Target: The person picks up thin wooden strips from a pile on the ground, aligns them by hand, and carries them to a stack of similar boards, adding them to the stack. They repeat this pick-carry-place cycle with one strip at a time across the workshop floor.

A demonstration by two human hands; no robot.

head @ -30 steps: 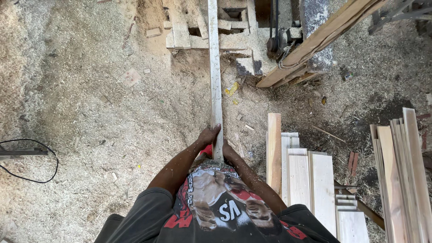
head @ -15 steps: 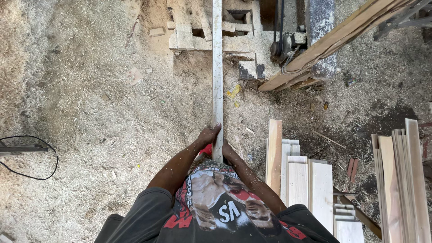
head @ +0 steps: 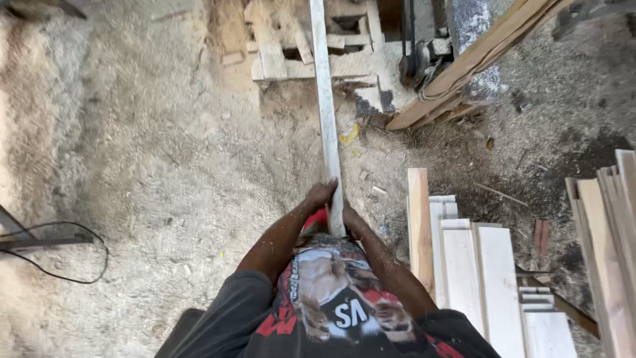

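A long pale wooden board (head: 326, 99) runs from my waist straight ahead towards a wooden machine bench (head: 311, 46) at the top of the head view. My left hand (head: 319, 196) grips the board's near end on its left side. My right hand (head: 351, 219) holds the same end from the right, mostly hidden behind the board and my printed shirt. The board's far end passes out of the frame at the top.
Sawdust covers the ground on the left. A stack of cut pale boards (head: 477, 265) lies at my right, and more planks (head: 613, 232) lean at the far right. A black cable (head: 73, 258) loops at the left edge. A long plank (head: 477, 56) slants at upper right.
The view has shifted slightly, so the board and bench sit a little differently in frame. Both hands keep their hold on the board's near end.
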